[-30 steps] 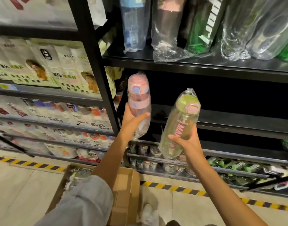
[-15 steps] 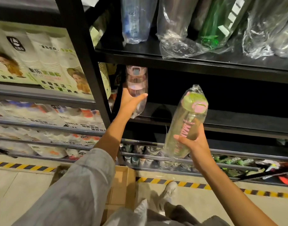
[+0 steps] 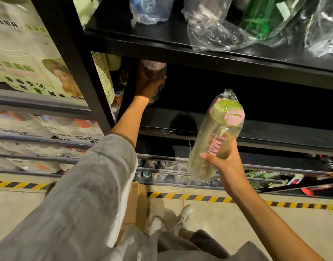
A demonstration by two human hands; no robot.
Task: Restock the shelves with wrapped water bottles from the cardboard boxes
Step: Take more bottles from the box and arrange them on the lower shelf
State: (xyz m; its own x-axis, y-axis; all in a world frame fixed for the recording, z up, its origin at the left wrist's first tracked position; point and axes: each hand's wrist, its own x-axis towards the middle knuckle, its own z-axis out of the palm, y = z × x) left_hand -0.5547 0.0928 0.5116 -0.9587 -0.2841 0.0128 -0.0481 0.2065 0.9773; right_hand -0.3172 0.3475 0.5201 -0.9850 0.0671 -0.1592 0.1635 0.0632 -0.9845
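Wrapped water bottles are the job here, and you've got one in each hand. Your left hand (image 3: pixel 149 85) grips a pink-capped clear bottle in plastic wrap (image 3: pixel 153 69), deep in the shadowed left corner of the black metal middle shelf (image 3: pixel 199 121) — set its base flat and upright against the side before you let go, since the loose wrap can snag. Your right hand (image 3: pixel 225 164) is curled round the lower body of a green-and-pink-lidded clear wrapped bottle (image 3: pixel 216 136), held tilted out in front of the shelf; it likely goes just beside the first. Watch the black upper shelf (image 3: pixel 180 48) overhead — bagged bottles (image 3: pixel 214 27) hang over its edge. The brown cardboard box (image 3: pixel 136 202) sits by your feet.
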